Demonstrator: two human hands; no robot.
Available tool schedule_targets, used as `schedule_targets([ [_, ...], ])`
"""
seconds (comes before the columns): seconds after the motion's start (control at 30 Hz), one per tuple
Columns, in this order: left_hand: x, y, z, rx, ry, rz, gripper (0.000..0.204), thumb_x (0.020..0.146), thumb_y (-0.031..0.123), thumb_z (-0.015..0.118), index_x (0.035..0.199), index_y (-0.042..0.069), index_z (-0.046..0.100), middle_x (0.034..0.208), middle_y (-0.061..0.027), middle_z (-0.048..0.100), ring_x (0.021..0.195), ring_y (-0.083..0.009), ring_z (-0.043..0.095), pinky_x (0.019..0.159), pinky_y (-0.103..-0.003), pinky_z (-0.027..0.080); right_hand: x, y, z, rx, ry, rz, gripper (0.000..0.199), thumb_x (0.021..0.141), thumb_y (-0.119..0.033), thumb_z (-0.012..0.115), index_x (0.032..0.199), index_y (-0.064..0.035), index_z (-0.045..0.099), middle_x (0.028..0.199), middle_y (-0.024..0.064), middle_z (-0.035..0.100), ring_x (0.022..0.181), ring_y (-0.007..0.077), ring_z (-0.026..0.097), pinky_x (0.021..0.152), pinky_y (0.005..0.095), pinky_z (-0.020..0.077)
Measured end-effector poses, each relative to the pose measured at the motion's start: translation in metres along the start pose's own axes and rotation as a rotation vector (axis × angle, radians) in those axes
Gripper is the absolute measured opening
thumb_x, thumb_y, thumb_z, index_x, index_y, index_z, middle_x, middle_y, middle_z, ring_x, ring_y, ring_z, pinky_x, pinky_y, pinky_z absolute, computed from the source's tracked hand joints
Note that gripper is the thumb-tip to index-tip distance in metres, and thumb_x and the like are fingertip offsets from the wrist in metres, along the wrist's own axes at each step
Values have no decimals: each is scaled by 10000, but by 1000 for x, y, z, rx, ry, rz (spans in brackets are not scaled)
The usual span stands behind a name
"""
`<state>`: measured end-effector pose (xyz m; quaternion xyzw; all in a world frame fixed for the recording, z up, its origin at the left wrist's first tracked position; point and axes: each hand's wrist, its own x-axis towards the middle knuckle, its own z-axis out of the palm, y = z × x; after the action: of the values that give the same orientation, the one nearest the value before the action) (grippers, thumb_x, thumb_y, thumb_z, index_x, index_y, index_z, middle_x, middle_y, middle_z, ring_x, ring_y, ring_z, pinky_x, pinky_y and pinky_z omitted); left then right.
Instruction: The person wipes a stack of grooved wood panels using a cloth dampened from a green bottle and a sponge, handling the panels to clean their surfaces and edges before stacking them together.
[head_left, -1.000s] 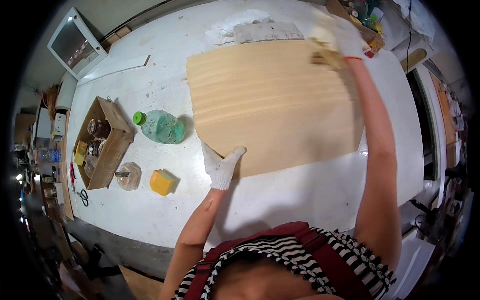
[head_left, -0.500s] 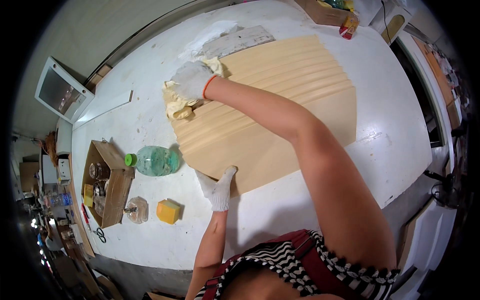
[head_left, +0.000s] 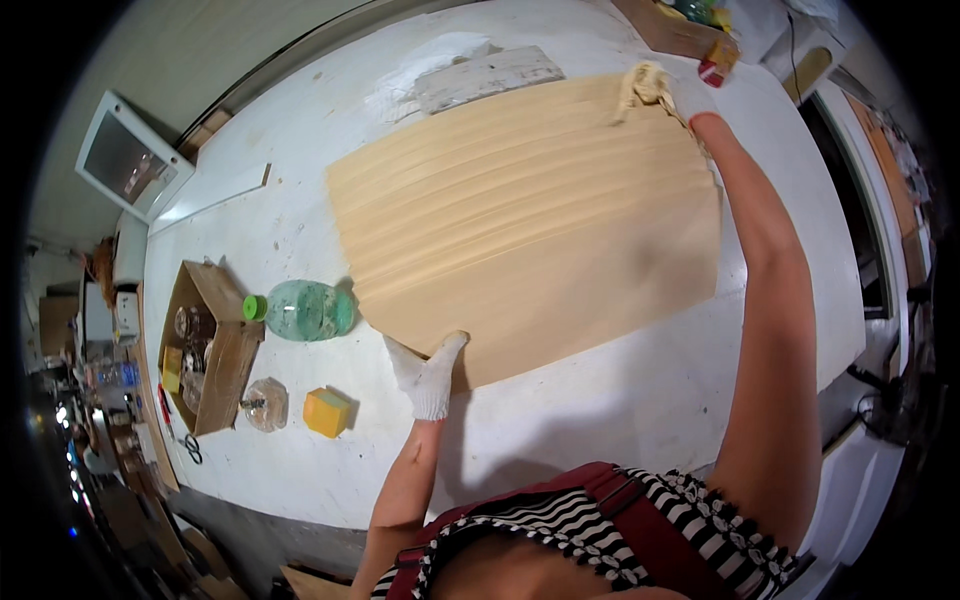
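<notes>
A pale tan ribbed panel (head_left: 540,230) lies across the white table. Its far part carries long parallel ridges, while the near strip looks smooth. In a white knit glove, my left hand (head_left: 428,378) grips the near left edge, thumb on top and the other fingers mostly hidden at the edge. My right hand (head_left: 692,97), gloved too and with an orange cuff, is at the panel's far right corner. It is closed on a crumpled cream cloth (head_left: 645,88) that rests against the ridged surface; its fingers are partly hidden.
Left of the panel lie a green-capped bottle (head_left: 310,310), a yellow block (head_left: 326,412), a clear round container (head_left: 265,404) and a cardboard box (head_left: 228,375) of jars. Scissors (head_left: 190,448) sit by the table edge. A worn grey board (head_left: 490,80) lies beyond the panel.
My right hand has swept the cloth from the panel's far left edge to its far right corner. My left hand keeps its hold on the near edge.
</notes>
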<state>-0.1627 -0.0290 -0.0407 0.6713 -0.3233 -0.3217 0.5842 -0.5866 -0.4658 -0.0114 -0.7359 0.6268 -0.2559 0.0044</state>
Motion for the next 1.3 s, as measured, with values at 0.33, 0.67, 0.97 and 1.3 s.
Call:
schedule_targets([
  [0.33, 8, -15, -18, 148, -11, 140, 827, 618, 146, 882, 1284, -21, 420, 1142, -169, 564, 1039, -282, 567, 917, -381, 472, -12, -131, -4, -392, 104, -457, 353, 945, -342, 453, 976, -100, 709, 963, 181, 685, 908, 375, 631, 818, 479, 480],
  [0.67, 7, -4, -25, 135, 34, 225, 845, 583, 113, 879, 1286, -14, 428, 1198, -160, 523, 1067, -302, 544, 954, -383, 453, -110, -497, 85, -3, -159, -786, 329, 939, -344, 438, 1042, -136, 671, 897, 81, 682, 964, 278, 618, 835, 391, 477],
  [0.97, 5, 2, -22, 19, -66, 67, 918, 584, 145, 906, 1321, -33, 389, 1204, -185, 532, 1100, -292, 540, 972, -385, 447, -105, -477, 97, 336, -44, -891, 407, 924, -427, 480, 961, -100, 718, 984, 139, 693, 935, 310, 628, 893, 404, 466],
  [1.3, 6, -17, -21, 106, -20, 63, 868, 609, 163, 895, 1305, -31, 415, 1194, -160, 538, 1089, -265, 540, 952, -364, 451, -28, -165, 20, -245, 17, -477, 315, 965, -228, 414, 1075, -84, 672, 1019, 171, 683, 975, 317, 645, 837, 444, 501],
])
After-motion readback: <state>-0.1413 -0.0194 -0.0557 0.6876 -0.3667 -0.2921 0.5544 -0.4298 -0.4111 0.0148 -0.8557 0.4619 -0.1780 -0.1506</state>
